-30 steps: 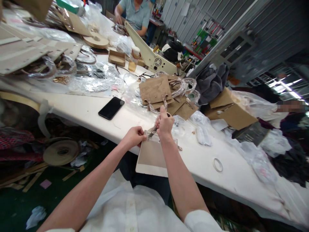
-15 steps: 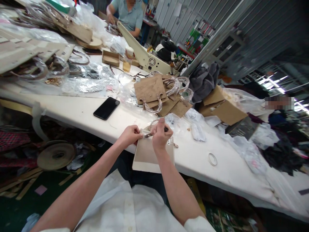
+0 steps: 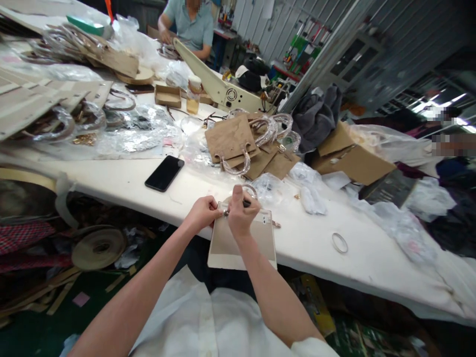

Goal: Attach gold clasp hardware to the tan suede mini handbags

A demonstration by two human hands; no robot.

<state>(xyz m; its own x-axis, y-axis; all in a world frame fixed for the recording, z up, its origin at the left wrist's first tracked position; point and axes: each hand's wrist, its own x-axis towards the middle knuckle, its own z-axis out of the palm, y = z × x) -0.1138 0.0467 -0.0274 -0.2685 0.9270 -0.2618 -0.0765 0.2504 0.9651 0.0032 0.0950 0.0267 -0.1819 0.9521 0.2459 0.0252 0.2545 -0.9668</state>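
Note:
A flat beige bag panel (image 3: pixel 225 245) lies over the table's near edge, its lower part overhanging toward my lap. My left hand (image 3: pixel 204 212) is closed in a pinch on its upper left corner. My right hand (image 3: pixel 242 212) is wrapped round a dark-handled tool (image 3: pixel 246 203), thumb up. The tool's metal tip (image 3: pixel 226 212) points at that corner, close to my left fingertips; whether it touches the panel I cannot tell. A plastic-wrapped handle loop (image 3: pixel 251 189) shows behind my right hand. A small strap tab (image 3: pixel 276 224) sticks out at the panel's right side.
A black phone (image 3: pixel 164 173) lies left on the white table (image 3: pixel 305 248). Brown bag pieces (image 3: pixel 230 139) with wrapped handles are piled ahead. A tape ring (image 3: pixel 339 243) lies right, near a cardboard box (image 3: pixel 357 158). A beige machine (image 3: pixel 238 96) and a seated person (image 3: pixel 191 27) are farther back.
My right hand has shifted slightly left, closer to my left hand, and less of the tool's metal shaft shows. My left hand keeps its pinch. The whole view has turned a little.

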